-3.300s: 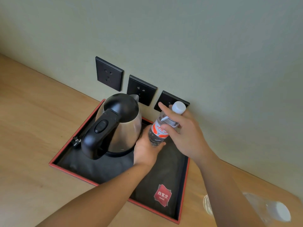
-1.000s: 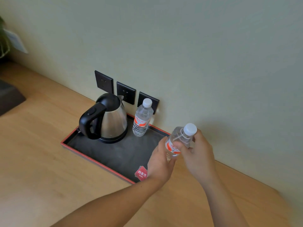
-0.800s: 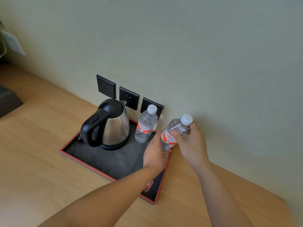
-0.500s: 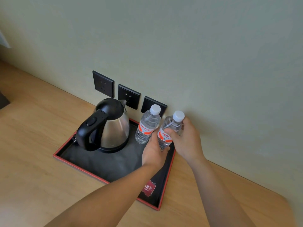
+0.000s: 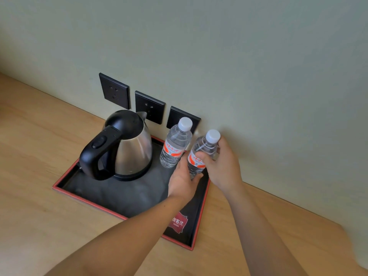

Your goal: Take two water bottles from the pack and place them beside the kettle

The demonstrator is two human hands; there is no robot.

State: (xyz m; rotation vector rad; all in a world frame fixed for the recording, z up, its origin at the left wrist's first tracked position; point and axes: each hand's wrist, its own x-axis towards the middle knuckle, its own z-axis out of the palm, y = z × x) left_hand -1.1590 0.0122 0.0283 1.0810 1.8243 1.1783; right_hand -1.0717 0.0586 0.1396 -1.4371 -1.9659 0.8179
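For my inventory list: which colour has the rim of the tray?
Red: the tray's rim is red around a black inside, seen in the head view.

A black tray (image 5: 65, 184) with a red rim lies on the wooden counter (image 5: 29, 148), reaching left of the hands and under them. A red logo patch (image 5: 178, 222), lettering hard to read, sits at its corner below the hands. Three black sockets (image 5: 149, 107) line the pale wall (image 5: 239, 56) above them.
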